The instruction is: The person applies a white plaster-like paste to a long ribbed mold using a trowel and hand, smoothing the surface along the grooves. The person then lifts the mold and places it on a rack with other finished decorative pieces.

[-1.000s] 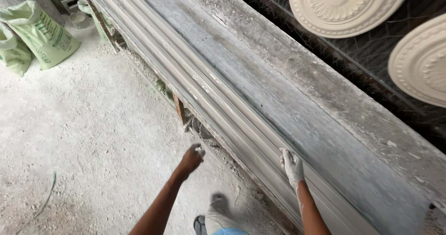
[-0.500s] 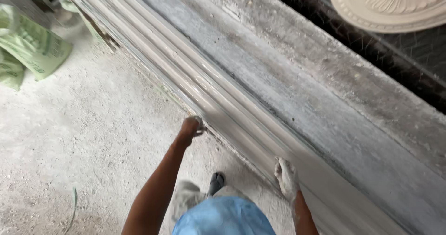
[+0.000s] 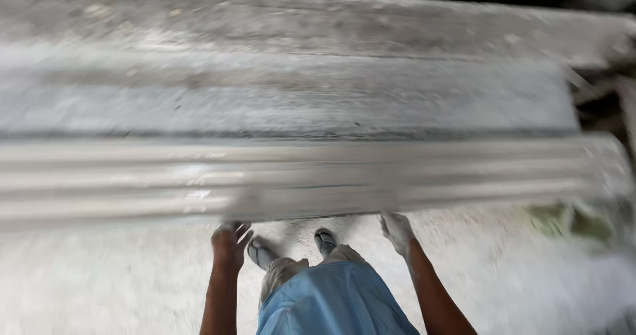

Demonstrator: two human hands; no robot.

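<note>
Both arms reach straight up toward twelve o'clock: the left hand (image 3: 230,242) and the plaster-whitened right hand (image 3: 397,232) meet the near lower edge of the long, grey-white ribbed plaster moulding (image 3: 291,179), fingers curled at it, though blur hides whether they truly grasp. The moulding lies along the dusty grey desk (image 3: 285,103). Earlier it ran diagonally; now it spans nine to three o'clock, and a blurred green sack (image 3: 563,219) shows at four o'clock instead of upper left.

You're in a plaster casting workshop, long ribbed moulding (image 3: 291,183) along a dust-caked desk (image 3: 298,103), white powder over the concrete floor (image 3: 99,282) under you.
</note>
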